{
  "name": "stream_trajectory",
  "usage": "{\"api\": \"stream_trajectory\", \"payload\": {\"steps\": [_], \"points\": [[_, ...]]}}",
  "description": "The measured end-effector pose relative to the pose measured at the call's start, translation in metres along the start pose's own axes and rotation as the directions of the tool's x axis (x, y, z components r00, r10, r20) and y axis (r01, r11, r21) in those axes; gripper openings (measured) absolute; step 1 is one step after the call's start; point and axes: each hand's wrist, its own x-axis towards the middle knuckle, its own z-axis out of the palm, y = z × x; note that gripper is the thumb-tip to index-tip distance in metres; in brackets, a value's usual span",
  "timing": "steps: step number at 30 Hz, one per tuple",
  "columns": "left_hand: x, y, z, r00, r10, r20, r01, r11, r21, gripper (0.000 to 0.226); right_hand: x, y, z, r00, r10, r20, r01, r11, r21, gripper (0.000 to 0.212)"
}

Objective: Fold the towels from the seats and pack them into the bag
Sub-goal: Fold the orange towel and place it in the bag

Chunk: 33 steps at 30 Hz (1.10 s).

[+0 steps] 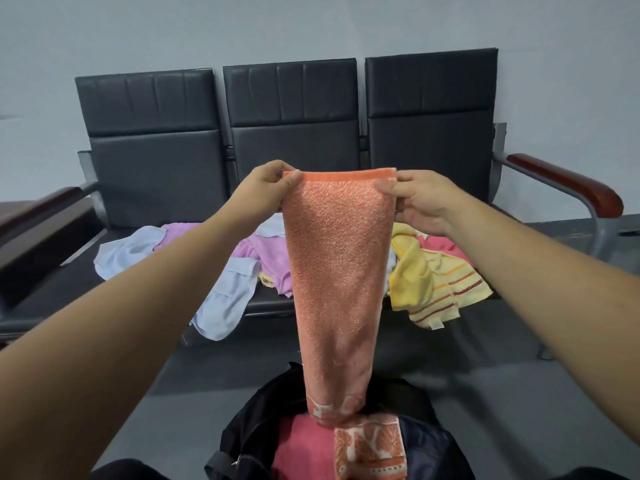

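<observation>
hands: 2, both arms reaching forward, both busy
left hand (266,188): is pinching the top left corner of the orange towel (339,271)
right hand (419,202): is pinching the top right corner, thumb in front, fingers behind
orange towel: 1, is hanging long and narrow in front of the middle seat; its lower end is dangling over the bag mouth, contact with the contents: cannot tell
bag (239,438): 1, dark, is sitting open on the floor (485,358) below the hands
in bag: 2 towels, pink towel (298,441) on the left, patterned towel (370,448) folded, lying just right of it
seats (291,147): 3, black, joined in a row against the wall (311,26)
armrests (568,185): 2, brown, one at each end
on seats: loose heap is spreading from the left seat to the right seat
blue towels (225,299): 2 patches showing, one is drooping over the front edge; 1 or 2 cloths: cannot tell
lilac towel (266,254): 1, middle seat
yellow towel (412,271): 1, right seat
striped towel (450,292): 1, is overhanging the right seat's front edge
second pink towel (446,244): 1, behind the yellow towel
</observation>
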Motion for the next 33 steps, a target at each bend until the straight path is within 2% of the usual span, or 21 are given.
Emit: {"api": "stream_trajectory", "payload": {"steps": [3, 5, 7, 9, 11, 12, 14, 15, 17, 20, 23, 25, 27, 29, 33], "points": [[0.002, -0.006, 0.002, 0.999, -0.032, -0.040, 0.025, 0.984, -0.175, 0.017, 0.000, 0.002, 0.005, 0.996, -0.083, 0.044, 0.080, 0.995, 0.063, 0.018], [0.004, -0.010, 0.003, 0.998, -0.046, -0.048, 0.024, 0.921, -0.389, 0.017, 0.000, 0.000, 0.012, 0.989, -0.135, 0.056, 0.128, 0.986, 0.109, 0.012], [0.002, -0.016, 0.003, 0.998, -0.019, 0.067, 0.049, 0.873, -0.485, 0.032, 0.003, -0.005, 0.018, 0.985, -0.167, 0.030, 0.157, 0.963, 0.221, 0.010], [-0.007, -0.031, 0.008, 0.962, -0.032, 0.272, 0.127, 0.932, -0.340, 0.046, 0.007, -0.010, 0.021, 0.985, -0.172, 0.002, 0.163, 0.934, 0.318, 0.008], [-0.021, -0.053, 0.017, 0.906, -0.122, 0.405, 0.185, 0.975, -0.120, 0.042, 0.011, -0.013, 0.021, 0.989, -0.144, -0.021, 0.143, 0.932, 0.332, 0.011], [-0.025, -0.065, 0.022, 0.897, -0.147, 0.416, 0.193, 0.979, -0.070, 0.035, 0.012, -0.013, 0.021, 0.991, -0.127, -0.031, 0.131, 0.939, 0.317, 0.012], [-0.036, -0.075, 0.033, 0.890, -0.151, 0.429, 0.233, 0.962, -0.144, 0.020, 0.014, -0.011, 0.019, 0.994, -0.091, -0.060, 0.105, 0.954, 0.282, 0.015], [-0.042, -0.076, 0.038, 0.879, -0.134, 0.459, 0.277, 0.925, -0.261, 0.016, 0.016, -0.008, 0.017, 0.995, -0.064, -0.079, 0.083, 0.959, 0.272, 0.017], [-0.052, -0.067, 0.047, 0.845, -0.095, 0.526, 0.392, 0.780, -0.488, 0.021, 0.019, -0.001, 0.015, 0.994, 0.020, -0.106, 0.010, 0.961, 0.275, 0.016], [-0.057, -0.060, 0.060, 0.846, -0.075, 0.527, 0.473, 0.562, -0.679, 0.038, 0.024, 0.019, 0.013, 0.984, 0.160, -0.084, -0.127, 0.943, 0.307, 0.014], [-0.054, -0.054, 0.066, 0.873, -0.046, 0.486, 0.476, 0.308, -0.824, 0.039, 0.023, 0.048, 0.006, 0.978, 0.188, 0.086, -0.206, 0.921, 0.332, 0.029], [-0.049, -0.055, 0.069, 0.886, -0.064, 0.459, 0.462, 0.203, -0.863, 0.039, 0.017, 0.071, 0.004, 0.959, 0.177, 0.222, -0.249, 0.901, 0.355, 0.044], [-0.045, -0.061, 0.072, 0.896, -0.101, 0.432, 0.444, 0.161, -0.882, 0.040, 0.011, 0.097, 0.003, 0.940, 0.187, 0.287, -0.286, 0.888, 0.360, 0.052], [-0.043, -0.069, 0.073, 0.893, -0.154, 0.422, 0.443, 0.143, -0.885, 0.040, 0.008, 0.119, 0.003, 0.927, 0.208, 0.313, -0.308, 0.899, 0.313, 0.050], [-0.042, -0.091, 0.075, 0.890, -0.236, 0.389, 0.429, 0.151, -0.890, 0.054, 0.007, 0.148, 0.006, 0.945, 0.204, 0.257, -0.260, 0.943, 0.207, 0.052]]}}
